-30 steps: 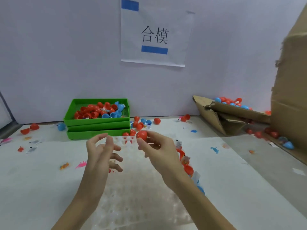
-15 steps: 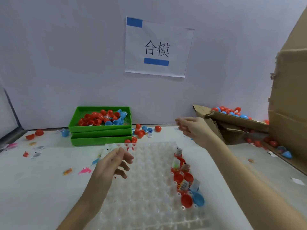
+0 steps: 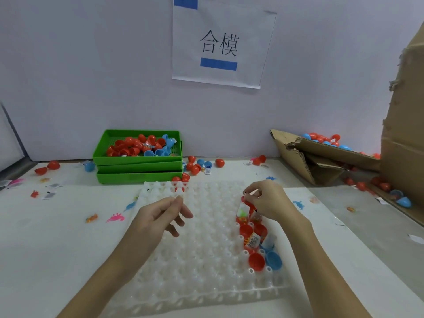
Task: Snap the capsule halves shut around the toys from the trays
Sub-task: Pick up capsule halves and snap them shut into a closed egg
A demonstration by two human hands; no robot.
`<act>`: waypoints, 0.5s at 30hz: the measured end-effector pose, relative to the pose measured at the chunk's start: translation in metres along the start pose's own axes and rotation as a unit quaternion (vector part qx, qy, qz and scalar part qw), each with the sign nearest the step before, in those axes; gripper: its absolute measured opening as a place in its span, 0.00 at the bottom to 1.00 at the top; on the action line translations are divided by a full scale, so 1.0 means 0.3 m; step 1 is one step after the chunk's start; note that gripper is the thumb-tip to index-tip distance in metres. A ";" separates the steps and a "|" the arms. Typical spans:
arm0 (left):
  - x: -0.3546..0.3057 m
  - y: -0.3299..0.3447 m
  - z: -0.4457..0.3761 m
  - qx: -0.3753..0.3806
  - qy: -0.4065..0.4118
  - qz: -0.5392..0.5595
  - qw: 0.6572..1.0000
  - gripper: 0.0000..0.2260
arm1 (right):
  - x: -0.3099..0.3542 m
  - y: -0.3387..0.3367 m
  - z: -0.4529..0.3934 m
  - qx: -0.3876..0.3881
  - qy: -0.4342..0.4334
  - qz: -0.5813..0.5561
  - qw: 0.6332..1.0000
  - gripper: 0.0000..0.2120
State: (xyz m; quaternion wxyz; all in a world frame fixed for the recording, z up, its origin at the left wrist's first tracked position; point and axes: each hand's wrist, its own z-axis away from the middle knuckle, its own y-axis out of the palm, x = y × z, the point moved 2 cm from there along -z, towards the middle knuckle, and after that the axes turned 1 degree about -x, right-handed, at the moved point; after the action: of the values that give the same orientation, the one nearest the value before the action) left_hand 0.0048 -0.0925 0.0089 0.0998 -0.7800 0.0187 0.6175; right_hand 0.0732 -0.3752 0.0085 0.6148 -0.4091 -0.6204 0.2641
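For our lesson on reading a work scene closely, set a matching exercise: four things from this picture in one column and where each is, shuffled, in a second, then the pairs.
Things:
1. green trays
2. paper sign
3. torn cardboard box
4. white grid tray

Places:
A. on the wall, top centre
B. under both hands, nearest the camera
C. stacked at the back left, capsule halves in the top one
D. at the back right, capsules in it

Pairs: 1-C, 2-A, 3-D, 4-B
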 end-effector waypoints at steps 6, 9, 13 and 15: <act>-0.003 0.001 0.000 0.010 -0.006 -0.007 1.000 0.20 | -0.009 0.001 -0.002 -0.016 -0.013 0.005 1.000 0.10; -0.003 0.001 -0.002 0.002 -0.008 -0.027 1.000 0.19 | -0.017 0.006 0.000 -0.024 -0.019 0.004 1.000 0.09; 0.000 -0.006 -0.003 -0.015 -0.010 -0.056 0.998 0.17 | -0.014 0.010 0.011 -0.063 -0.034 0.005 0.997 0.09; 0.003 -0.009 -0.005 -0.019 -0.008 -0.074 0.997 0.13 | -0.008 -0.003 0.020 -0.112 -0.046 -0.002 0.993 0.09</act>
State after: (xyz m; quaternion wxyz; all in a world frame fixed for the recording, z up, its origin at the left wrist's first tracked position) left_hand 0.0070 -0.0900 0.0089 0.1308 -0.7760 -0.0512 0.6148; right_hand 0.0669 -0.3766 0.0073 0.5364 -0.4614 -0.6747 0.2101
